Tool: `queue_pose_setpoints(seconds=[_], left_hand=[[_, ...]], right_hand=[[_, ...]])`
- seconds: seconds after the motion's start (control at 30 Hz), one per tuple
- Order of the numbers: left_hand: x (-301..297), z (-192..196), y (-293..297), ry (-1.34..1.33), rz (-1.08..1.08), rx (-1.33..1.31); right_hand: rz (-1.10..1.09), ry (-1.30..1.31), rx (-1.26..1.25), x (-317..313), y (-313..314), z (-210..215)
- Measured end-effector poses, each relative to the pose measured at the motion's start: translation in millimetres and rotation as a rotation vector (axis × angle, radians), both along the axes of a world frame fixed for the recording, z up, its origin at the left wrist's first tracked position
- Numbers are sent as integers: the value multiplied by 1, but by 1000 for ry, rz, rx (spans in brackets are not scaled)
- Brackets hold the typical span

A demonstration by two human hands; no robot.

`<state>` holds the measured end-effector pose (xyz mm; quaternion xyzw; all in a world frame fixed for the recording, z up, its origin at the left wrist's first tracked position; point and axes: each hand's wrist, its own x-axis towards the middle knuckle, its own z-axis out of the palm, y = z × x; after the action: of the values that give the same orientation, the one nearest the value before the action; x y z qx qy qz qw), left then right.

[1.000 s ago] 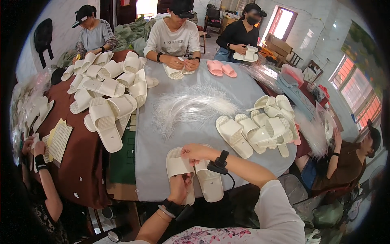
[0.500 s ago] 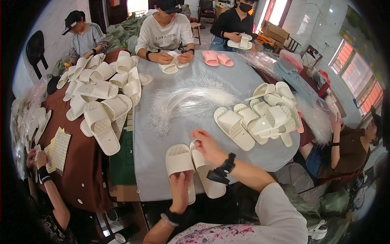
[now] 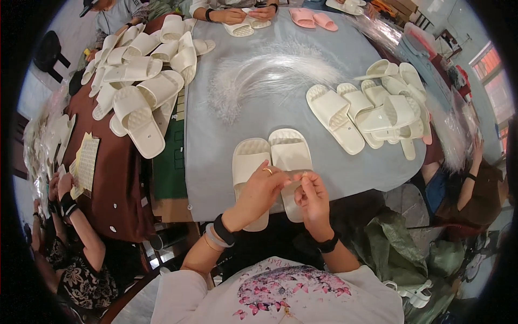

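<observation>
A pair of cream slide slippers lies side by side at the table's near edge, the left slipper (image 3: 251, 147) and the right slipper (image 3: 290, 141) with toes pointing away. Over them my two hands nearly meet. My left hand (image 3: 260, 190), with a ring on it, has its fingers closed together toward the right one. My right hand (image 3: 313, 201) pinches thumb against fingers. Whatever lies between the fingertips is too small and thin to make out. Beyond the slippers spreads a bundle of clear thin plastic strands (image 3: 270, 73).
Cream slippers are piled on the right of the grey table (image 3: 216, 173) and on the brown cloth (image 3: 116, 189) at left. Pink slippers (image 3: 313, 19) lie at the far side. Sheets of small labels (image 3: 86, 162) lie left. Several people work around the table.
My right hand has come back from near the strands to meet the left over the slippers. My left hand has left the left slipper's strap. The view has tilted downward.
</observation>
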<state>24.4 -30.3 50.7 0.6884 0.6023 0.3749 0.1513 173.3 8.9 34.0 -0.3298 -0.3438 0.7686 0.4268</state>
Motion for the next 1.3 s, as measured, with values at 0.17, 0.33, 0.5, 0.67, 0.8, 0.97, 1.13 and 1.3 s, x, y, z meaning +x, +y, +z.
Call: queue_pose_setpoints(seconds=[0.17, 0.33, 0.5, 0.67, 0.8, 0.97, 1.13, 1.3], left_hand=[[-22, 5, 27, -405, 362, -39], [-23, 17, 70, -152, 195, -133], [-33, -66, 94, 143, -144, 122], [-31, -32, 90, -36, -185, -297], [-36, -26, 86, -132, -253, -479], [-42, -27, 86, -237, -258, -634], [-40, -41, 84, -356, -223, -639], [-39, -31, 84, -341, -232, -659]], right_hand=[[-18, -159, 3, 19, -12, -19], [323, -222, -103, 31, -5, -34], [291, -166, -131, 12, -5, -34], [142, -209, -202, 4, 6, -26], [115, -81, -275, -4, 11, -49], [-59, 89, -217, -27, 3, -43], [-42, 63, -140, -24, 3, -50], [-66, 36, -132, -22, 8, -57]])
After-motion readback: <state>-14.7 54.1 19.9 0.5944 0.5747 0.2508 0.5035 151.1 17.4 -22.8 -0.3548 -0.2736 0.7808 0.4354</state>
